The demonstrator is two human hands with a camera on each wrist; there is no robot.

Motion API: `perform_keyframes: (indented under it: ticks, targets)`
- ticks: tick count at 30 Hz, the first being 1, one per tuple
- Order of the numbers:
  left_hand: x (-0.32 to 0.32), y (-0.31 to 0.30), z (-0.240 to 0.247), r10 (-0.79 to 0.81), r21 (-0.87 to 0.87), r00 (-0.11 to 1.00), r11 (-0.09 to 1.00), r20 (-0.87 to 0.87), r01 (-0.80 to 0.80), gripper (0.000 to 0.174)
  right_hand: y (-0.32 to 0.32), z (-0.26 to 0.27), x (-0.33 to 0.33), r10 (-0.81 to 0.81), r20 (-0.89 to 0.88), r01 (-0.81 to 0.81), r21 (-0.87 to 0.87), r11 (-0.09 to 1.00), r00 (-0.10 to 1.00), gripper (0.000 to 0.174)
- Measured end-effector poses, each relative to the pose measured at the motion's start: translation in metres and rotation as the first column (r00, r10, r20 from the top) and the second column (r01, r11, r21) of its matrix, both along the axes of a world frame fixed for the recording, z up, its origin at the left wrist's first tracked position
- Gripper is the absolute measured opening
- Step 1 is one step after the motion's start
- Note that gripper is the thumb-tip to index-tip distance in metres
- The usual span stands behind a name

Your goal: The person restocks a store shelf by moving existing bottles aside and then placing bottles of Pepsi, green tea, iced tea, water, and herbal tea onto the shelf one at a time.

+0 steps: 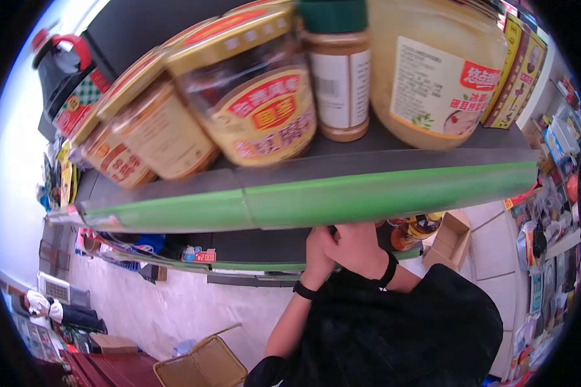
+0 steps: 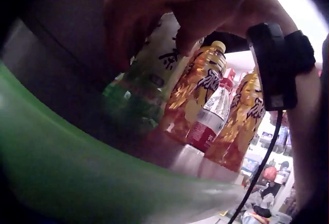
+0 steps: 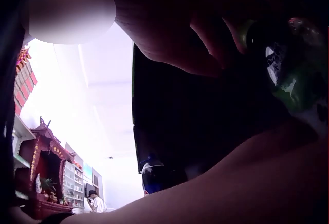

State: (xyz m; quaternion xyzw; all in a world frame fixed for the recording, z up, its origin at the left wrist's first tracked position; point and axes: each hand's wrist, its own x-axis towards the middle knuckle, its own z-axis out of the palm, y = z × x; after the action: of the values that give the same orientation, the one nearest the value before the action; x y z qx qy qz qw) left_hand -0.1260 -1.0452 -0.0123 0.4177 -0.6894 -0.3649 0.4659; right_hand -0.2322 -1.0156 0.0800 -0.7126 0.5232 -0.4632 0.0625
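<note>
Both hands are close together under the upper shelf's green edge, the left hand [image 1: 317,253] beside the right hand [image 1: 358,245]; their fingertips are hidden there. In the left wrist view, fingers and a thumb come down around the upper part of a green-tinted bottle [image 2: 154,75], gripping it. Dark in the right wrist view, the right hand [image 3: 180,34] has its fingers curled at the neck of the green bottle [image 3: 293,80], and the left forearm [image 3: 247,167] passes below. Amber bottles [image 2: 193,93] and a small red-capped bottle [image 2: 212,116] stand beside the green one.
Jars [image 1: 265,109], a spice bottle [image 1: 339,84] and a large pale jar [image 1: 432,84] stand on the upper shelf, above its green edge strip [image 1: 381,190]. An open cardboard box [image 1: 448,240] is right of the lower shelf. A woven basket [image 1: 203,367] lies below.
</note>
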Motion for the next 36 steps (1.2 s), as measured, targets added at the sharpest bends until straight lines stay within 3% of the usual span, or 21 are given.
perform_keyframes:
  ticks: [2, 7, 10, 11, 12, 15, 17, 18, 19, 21, 24, 27, 30, 31, 32, 36]
  targets:
    - [0.008, 0.007, -0.004, 0.090, -0.037, 0.994, 0.996, 0.070, -0.087, 0.042, 0.000, -0.010, 0.012, -0.002, -0.007, 0.001, -0.147, 0.989, 1.000, 0.036]
    - [0.046, 0.043, -0.012, 0.288, -0.134, 0.957, 0.950, 0.036, -0.280, 0.043, 0.015, 0.001, 0.046, 0.321, 0.089, -0.307, -0.144, 0.941, 0.943, 0.034]
    - [0.083, 0.085, -0.006, 0.325, 0.035, 0.918, 0.945, -0.227, -0.326, 0.045, 0.035, 0.014, 0.077, 0.480, 0.148, -0.462, -0.144, 0.875, 0.864, 0.038]
    - [0.103, 0.106, -0.013, 0.399, 0.035, 0.910, 0.917, -0.113, -0.398, 0.044, 0.040, 0.020, 0.087, 0.529, 0.137, -0.514, -0.129, 0.848, 0.838, 0.041]
    - [0.121, 0.127, -0.016, 0.431, 0.053, 0.885, 0.902, -0.178, -0.429, 0.044, 0.047, 0.023, 0.099, 0.570, 0.129, -0.558, -0.119, 0.821, 0.811, 0.044]
    - [0.173, 0.208, -0.029, 0.552, 0.220, 0.788, 0.833, -0.272, -0.508, 0.043, 0.070, 0.005, 0.147, 0.756, 0.205, -0.783, 0.187, 0.593, 0.622, 0.053]
    - [0.199, 0.274, -0.037, 0.673, 0.310, 0.663, 0.739, -0.328, -0.597, 0.043, 0.087, -0.052, 0.196, 0.827, 0.464, -0.926, 0.340, 0.166, 0.319, 0.061]
    - [0.210, 0.309, -0.039, 0.732, 0.358, 0.625, 0.679, -0.271, -0.641, 0.043, 0.101, -0.051, 0.218, 0.858, 0.443, -0.801, 0.595, -0.067, 0.258, 0.065]
    - [0.219, 0.346, -0.040, 0.793, 0.403, 0.569, 0.605, -0.219, -0.687, 0.042, 0.126, -0.066, 0.239, 0.830, 0.536, -0.754, 0.606, -0.253, 0.152, 0.070]
    - [0.228, 0.419, -0.051, 0.887, 0.443, 0.439, 0.455, -0.145, -0.773, 0.042, 0.179, -0.083, 0.273, 0.843, 0.537, -0.678, 0.609, -0.412, -0.031, 0.074]
    - [0.222, 0.516, -0.065, 0.971, 0.403, 0.237, 0.223, -0.017, -0.888, 0.042, 0.259, -0.120, 0.318, 0.710, 0.663, -0.526, 0.526, -0.668, -0.238, 0.081]
    - [0.197, 0.577, -0.053, 0.983, 0.435, -0.010, -0.090, 0.183, -0.896, 0.041, 0.318, -0.135, 0.351, 0.666, 0.628, -0.285, 0.605, -0.743, -0.403, 0.082]
    - [0.175, 0.619, -0.063, 0.959, 0.425, -0.266, -0.280, 0.094, -0.861, 0.042, 0.374, -0.156, 0.382, 0.577, 0.616, -0.078, 0.645, -0.760, -0.536, 0.074]
    - [0.167, 0.630, -0.066, 0.937, 0.428, -0.336, -0.342, 0.091, -0.837, 0.042, 0.393, -0.164, 0.388, 0.546, 0.619, -0.023, 0.650, -0.760, -0.565, 0.072]
    - [0.164, 0.638, -0.065, 0.913, 0.426, -0.397, -0.398, 0.096, -0.812, 0.043, 0.412, -0.167, 0.394, 0.472, 0.736, 0.063, 0.568, -0.821, -0.486, 0.065]
    - [0.142, 0.676, -0.075, 0.768, 0.419, -0.625, -0.619, 0.142, -0.665, 0.043, 0.488, -0.183, 0.420, 0.361, 0.726, 0.239, 0.580, -0.779, -0.585, 0.063]
